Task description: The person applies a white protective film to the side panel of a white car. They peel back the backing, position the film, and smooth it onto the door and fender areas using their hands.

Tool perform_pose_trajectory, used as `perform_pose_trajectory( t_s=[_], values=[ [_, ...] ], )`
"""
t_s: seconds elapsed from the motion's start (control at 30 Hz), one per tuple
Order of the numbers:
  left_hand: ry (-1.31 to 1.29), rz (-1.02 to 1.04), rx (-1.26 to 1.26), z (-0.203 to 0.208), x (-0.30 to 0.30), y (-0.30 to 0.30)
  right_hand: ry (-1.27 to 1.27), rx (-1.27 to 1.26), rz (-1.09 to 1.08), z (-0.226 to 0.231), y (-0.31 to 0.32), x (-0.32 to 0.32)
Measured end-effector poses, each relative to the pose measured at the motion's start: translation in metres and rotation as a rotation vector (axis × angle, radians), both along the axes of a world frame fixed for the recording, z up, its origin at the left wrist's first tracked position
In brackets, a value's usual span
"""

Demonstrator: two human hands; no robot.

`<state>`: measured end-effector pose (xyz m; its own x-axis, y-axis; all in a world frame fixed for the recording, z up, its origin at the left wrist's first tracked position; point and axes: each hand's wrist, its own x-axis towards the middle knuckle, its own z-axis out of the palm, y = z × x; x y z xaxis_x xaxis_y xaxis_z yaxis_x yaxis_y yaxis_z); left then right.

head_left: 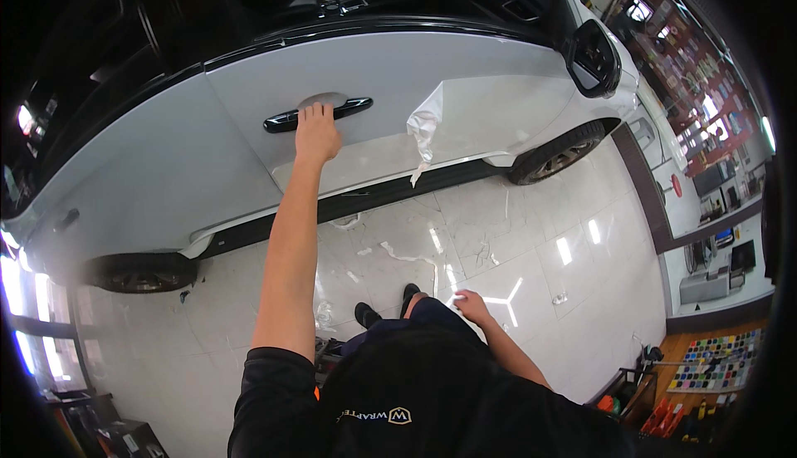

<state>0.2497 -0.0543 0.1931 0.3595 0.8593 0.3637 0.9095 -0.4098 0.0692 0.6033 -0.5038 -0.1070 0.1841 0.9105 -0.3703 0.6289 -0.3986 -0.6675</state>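
One of your hands, the left hand [317, 136], is grasping the black door handle [357, 107], its fingers curling over the bar on the left part of the pale car door [374, 68]. Just right of the handle, a crumpled white sheet [426, 122] is dangling from the door. Your right hand [473, 307] is hanging low, well apart from the car; whether it is holding anything, I cannot tell.

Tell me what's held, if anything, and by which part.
The left grip holds the black door handle by its middle; unclear whether the right grip holds anything.
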Motion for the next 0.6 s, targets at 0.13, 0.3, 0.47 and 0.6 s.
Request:
perform_pose_trajectory(
  t_s=[0.13,0.3,0.47,0.6],
  values=[
    [-0.184,-0.038,0.255,-0.023,-0.003,-0.063,0.378,-0.035,0.001,0.096,0.063,-0.052],
    [-0.445,0.197,-0.287,-0.215,-0.040,-0.251,0.322,-0.199,0.074,0.053,0.056,-0.015],
    [-0.348,0.058,-1.166,-0.400,-0.091,-0.567,0.133,-0.758,0.072,-0.011,-0.023,0.080],
    [-0.235,0.698,-1.728,-0.360,-0.079,-0.657,0.111,-0.822,-0.100,0.010,-0.041,0.158]
  ],
)
